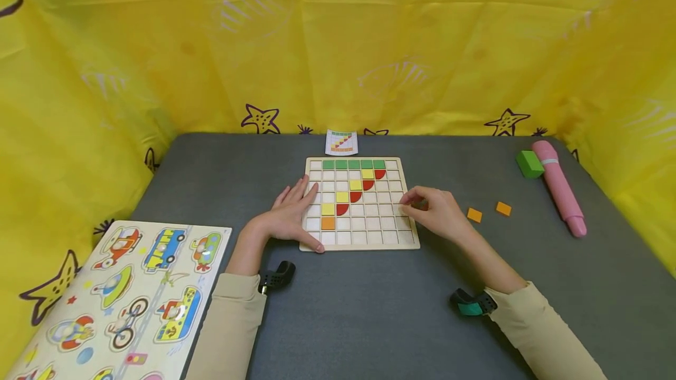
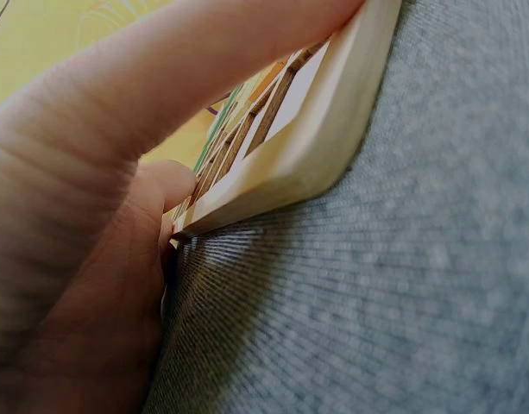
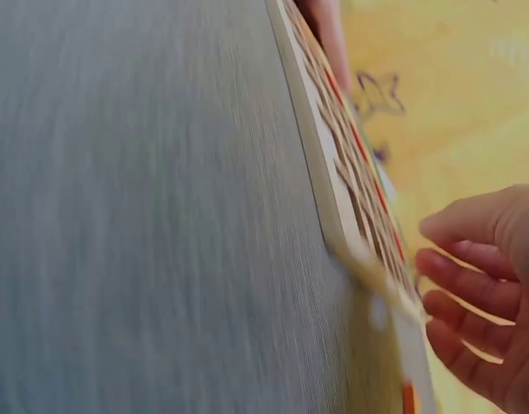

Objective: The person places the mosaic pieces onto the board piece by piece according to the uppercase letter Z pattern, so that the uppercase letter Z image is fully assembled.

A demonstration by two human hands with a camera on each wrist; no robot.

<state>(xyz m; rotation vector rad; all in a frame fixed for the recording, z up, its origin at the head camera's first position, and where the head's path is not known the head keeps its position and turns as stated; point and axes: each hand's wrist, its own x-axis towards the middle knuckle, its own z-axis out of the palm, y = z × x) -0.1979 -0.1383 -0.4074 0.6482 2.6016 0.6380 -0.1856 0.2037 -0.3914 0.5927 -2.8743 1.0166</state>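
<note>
Left grip [image 1: 289,216] flat and released on the grid board [image 1: 406,192], right grip [image 1: 438,211] curled at its right edge, contents unclear.

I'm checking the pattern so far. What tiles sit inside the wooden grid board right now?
The grid board holds five green squares, three yellow squares, three red quarter-circles and one orange square. The left hand covers some left-edge cells.
</note>
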